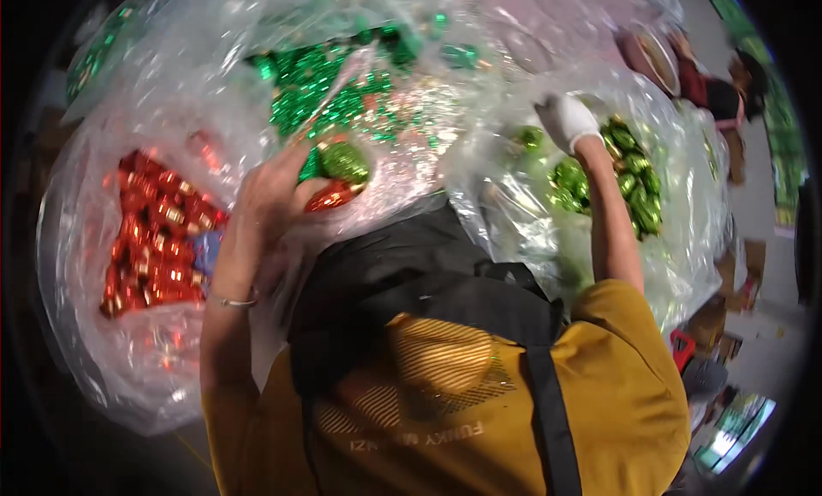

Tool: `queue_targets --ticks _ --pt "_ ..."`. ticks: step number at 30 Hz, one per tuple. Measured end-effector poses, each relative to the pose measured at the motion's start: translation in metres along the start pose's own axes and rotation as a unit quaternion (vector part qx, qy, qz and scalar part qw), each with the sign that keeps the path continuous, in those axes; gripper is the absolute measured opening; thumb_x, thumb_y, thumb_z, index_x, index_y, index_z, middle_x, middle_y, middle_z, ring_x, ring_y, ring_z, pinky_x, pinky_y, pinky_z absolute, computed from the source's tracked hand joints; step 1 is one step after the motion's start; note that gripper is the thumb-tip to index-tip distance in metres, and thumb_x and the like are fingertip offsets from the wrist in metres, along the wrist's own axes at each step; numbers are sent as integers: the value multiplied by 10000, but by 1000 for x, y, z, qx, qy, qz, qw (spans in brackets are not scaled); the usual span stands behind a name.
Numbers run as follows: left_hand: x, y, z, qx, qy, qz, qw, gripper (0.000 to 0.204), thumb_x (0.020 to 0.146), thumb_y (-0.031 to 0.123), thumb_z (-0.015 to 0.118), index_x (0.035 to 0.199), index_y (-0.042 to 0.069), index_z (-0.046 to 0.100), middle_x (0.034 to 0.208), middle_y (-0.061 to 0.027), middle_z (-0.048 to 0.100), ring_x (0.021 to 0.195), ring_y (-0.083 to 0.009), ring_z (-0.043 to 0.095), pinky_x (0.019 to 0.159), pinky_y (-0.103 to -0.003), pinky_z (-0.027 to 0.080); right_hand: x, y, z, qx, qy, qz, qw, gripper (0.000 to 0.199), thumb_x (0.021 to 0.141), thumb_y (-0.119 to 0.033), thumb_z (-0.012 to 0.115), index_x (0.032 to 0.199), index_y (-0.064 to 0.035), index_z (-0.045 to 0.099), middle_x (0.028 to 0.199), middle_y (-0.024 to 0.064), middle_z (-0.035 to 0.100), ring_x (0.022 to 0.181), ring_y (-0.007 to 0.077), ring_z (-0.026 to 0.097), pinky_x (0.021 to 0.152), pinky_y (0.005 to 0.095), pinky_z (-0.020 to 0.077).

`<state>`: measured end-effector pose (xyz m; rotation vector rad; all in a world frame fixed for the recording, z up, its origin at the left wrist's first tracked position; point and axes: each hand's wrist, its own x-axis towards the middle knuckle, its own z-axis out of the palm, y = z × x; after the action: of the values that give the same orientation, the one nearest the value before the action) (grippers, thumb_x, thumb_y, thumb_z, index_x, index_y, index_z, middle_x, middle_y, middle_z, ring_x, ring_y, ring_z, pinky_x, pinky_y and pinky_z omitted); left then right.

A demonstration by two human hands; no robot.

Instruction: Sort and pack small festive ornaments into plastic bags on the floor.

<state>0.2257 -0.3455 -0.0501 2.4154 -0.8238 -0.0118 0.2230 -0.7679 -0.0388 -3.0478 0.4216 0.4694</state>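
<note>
My bare left hand (pixel 272 186), a bracelet at its wrist, is closed around shiny baubles. A light green bauble (pixel 345 162) and a red bauble (pixel 330 196) stick out past its fingers, over a clear plastic bag. My right hand (pixel 568 122), in a white glove, is above a bag of light green baubles (pixel 638 175). Its fingers are blurred and partly turned away, so their grip does not show. One more light green bauble (pixel 530 137) lies just left of the glove.
A clear bag of red baubles (pixel 163 239) lies at the left, with a blue thing (pixel 206 252) inside. Green glittering pieces (pixel 321 89) fill a bag at the far middle. Another person (pixel 723 94) is at the far right, near cardboard boxes (pixel 753 261).
</note>
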Motion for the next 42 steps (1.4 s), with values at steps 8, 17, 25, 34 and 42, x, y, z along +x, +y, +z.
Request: queue_targets --ticks 8,17,25,34,42 --pt "-72 7 -46 42 164 -47 984 230 779 110 692 971 8 615 856 -141 622 758 -304 617 652 -377 498 43 51 99 94 -50 -11 994 466 811 -411 635 1050 -11 632 920 166 682 873 286 640 795 371 476" --pt "-220 -64 -47 186 177 -323 911 186 771 114 605 932 21 605 847 -153 597 807 -333 591 721 -431 482 3 70 54 633 -49 -38 771 431 778 -204 659 1174 -61 562 908 71 635 769 182 619 610 303 486" --pt "-182 -104 7 13 96 -154 983 361 760 115 636 1100 -1 593 943 -207 610 912 -377 589 803 -424 472 -77 -133 -26 463 -124 -155 864 480 723 -73 547 1191 28 508 864 80 575 761 205 589 631 331 503" --pt "-138 -31 -36 -152 256 -197 934 519 752 114 734 1212 29 507 1048 -170 598 926 -321 597 838 -402 465 -95 -182 12 80 15 -447 891 262 740 -182 639 959 -51 585 952 122 587 837 321 582 732 381 489" --pt "10 18 -21 82 -79 129 985 458 755 224 691 1157 55 548 1187 -124 541 1083 -307 544 928 -391 418 -85 -173 14 79 -17 -478 875 277 743 -250 657 928 -57 585 891 131 573 852 318 583 712 420 479"
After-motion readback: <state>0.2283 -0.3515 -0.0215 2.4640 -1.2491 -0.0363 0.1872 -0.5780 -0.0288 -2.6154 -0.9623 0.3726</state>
